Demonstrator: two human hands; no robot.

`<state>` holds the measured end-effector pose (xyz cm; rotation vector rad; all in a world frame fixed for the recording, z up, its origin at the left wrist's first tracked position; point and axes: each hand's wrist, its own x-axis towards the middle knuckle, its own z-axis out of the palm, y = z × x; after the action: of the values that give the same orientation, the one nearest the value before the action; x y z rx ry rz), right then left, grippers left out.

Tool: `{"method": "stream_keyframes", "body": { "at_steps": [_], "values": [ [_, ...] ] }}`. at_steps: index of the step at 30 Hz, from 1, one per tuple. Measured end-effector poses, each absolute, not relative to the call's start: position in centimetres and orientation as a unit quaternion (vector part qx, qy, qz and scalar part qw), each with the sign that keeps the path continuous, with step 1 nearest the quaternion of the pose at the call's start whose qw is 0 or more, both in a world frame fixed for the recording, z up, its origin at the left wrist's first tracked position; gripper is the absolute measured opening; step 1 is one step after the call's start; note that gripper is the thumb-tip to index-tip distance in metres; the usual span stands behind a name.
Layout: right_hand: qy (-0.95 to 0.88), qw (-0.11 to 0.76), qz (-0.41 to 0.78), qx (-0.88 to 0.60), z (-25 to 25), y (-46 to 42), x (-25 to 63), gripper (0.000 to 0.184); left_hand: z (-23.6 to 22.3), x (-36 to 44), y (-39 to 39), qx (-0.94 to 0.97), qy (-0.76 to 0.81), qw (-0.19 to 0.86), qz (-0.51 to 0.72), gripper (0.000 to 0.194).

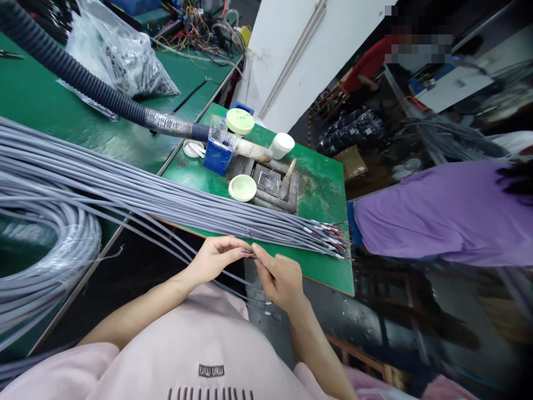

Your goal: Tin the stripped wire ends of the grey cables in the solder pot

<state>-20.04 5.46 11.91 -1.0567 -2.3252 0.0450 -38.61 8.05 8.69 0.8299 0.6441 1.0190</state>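
Close in front of my body, both hands meet at the wire end of a cable. My left hand (216, 256) is closed, with thumb and fingers pinching thin coloured wires (247, 253). From the other side, my right hand (280, 273) pinches the tips of the same wires. Just beyond my hands lies a long bundle of grey cables (200, 208), its stripped ends (333, 236) showing coloured wires and white tags at the right. A few loose grey cables hang below my hands, with tagged ends (270, 312) near my right wrist.
A solder pot (268, 180) stands on the green table (320, 189), with a brush (288, 178) on its rim. Around it are a pale green dish (242, 188), white cup (283, 144), blue box (217, 155) and ribbed hose (125, 105). A person in purple (428, 211) is at the right.
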Motion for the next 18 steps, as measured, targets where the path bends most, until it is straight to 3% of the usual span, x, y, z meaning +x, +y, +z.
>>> {"method": "stream_keyframes", "body": {
  "at_steps": [11,18],
  "values": [
    [-0.867,0.304,0.048,-0.391,11.9,5.6,-20.6,0.045,9.4,-37.3,8.7,0.208,0.284,0.817,0.456,0.028],
    [-0.764,0.387,0.112,-0.505,11.6,5.7,-22.2,0.016,9.5,-36.0,8.5,0.239,0.285,0.792,0.484,0.022]
  ]
}}
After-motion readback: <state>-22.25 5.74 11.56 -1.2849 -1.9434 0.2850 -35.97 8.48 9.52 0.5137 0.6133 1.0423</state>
